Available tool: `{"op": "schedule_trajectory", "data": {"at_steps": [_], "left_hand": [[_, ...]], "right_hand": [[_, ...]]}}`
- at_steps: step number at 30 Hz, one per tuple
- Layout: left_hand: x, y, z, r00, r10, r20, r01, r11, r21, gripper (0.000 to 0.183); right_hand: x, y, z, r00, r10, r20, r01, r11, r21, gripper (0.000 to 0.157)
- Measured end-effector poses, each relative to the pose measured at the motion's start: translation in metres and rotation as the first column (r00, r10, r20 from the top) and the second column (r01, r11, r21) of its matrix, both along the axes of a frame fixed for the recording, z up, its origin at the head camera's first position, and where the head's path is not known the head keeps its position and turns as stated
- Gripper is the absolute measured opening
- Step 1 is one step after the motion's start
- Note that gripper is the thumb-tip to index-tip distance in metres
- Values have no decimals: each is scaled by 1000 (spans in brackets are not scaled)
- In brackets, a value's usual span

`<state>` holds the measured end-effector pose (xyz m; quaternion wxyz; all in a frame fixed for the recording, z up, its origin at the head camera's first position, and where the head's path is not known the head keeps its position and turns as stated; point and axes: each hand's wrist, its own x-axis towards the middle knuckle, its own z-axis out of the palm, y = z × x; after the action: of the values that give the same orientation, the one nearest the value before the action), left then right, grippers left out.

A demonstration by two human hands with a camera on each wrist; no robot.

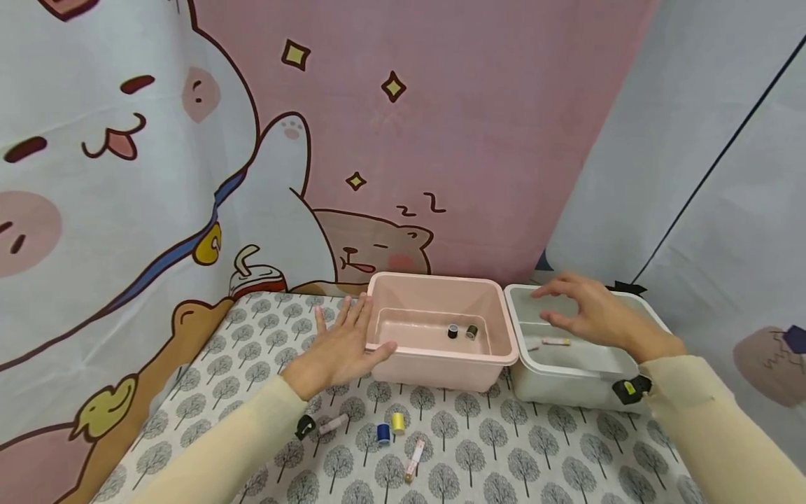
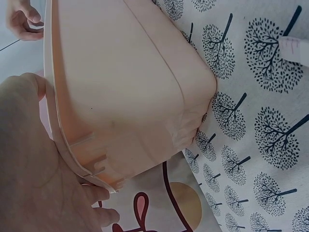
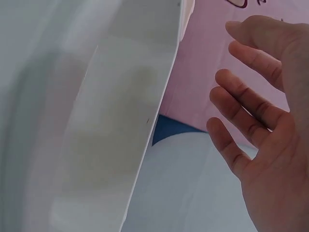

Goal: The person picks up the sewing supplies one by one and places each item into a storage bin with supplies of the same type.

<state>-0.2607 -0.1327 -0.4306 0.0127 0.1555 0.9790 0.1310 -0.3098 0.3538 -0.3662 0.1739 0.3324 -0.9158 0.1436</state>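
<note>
My left hand (image 1: 343, 350) rests on the left rim of a pink bin (image 1: 434, 367), fingers straight and spread. In the left wrist view, the thumb and fingertips lie along that bin's rim. A black thread spool (image 1: 453, 331) and a dark green thread spool (image 1: 471, 332) are inside it. Over the pale grey bin (image 1: 573, 388) hovers my right hand (image 1: 592, 311), its fingers loosely bent with nothing between them. The right wrist view shows the same hand (image 3: 270, 121) apart from the bin's wall. A small pink-and-white stick-like piece (image 1: 556, 341) lies inside the grey bin.
On the tree-print tablecloth (image 1: 469, 455) in front of the bins stand a blue spool (image 1: 383, 434) and a yellow spool (image 1: 398, 423). A slim pale stick-like piece (image 1: 414, 460) lies near them, another (image 1: 334, 423) by the left wrist. A cartoon curtain (image 1: 478, 140) hangs behind.
</note>
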Motion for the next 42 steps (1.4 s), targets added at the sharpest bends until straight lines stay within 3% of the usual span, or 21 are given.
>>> {"op": "schedule_trajectory", "data": {"at_steps": [9,15,22,31,42], "left_hand": [[-2,1,0,1000,3,18,-3,1000,0,120],[-1,0,0,1000,0,14,0,1000,7,119],[-2,0,0,1000,-2,11,2,1000,0,118],[-2,-1,-1,1000,-5,18,5,1000,4,119],[-3,-1,-2,1000,-13,2,13,1000,20,119]], "right_hand": [[16,-10,-7,996,39,-84,-41,999,-30,42],[25,-16,-15,983,123,-137,-132,989,-60,49],[39,-26,-26,972,163,-168,-180,980,-89,52],[66,-37,-41,981,100,-168,-123,984,-131,47],[92,-52,-55,978,137,-161,-163,972,-167,55]]}}
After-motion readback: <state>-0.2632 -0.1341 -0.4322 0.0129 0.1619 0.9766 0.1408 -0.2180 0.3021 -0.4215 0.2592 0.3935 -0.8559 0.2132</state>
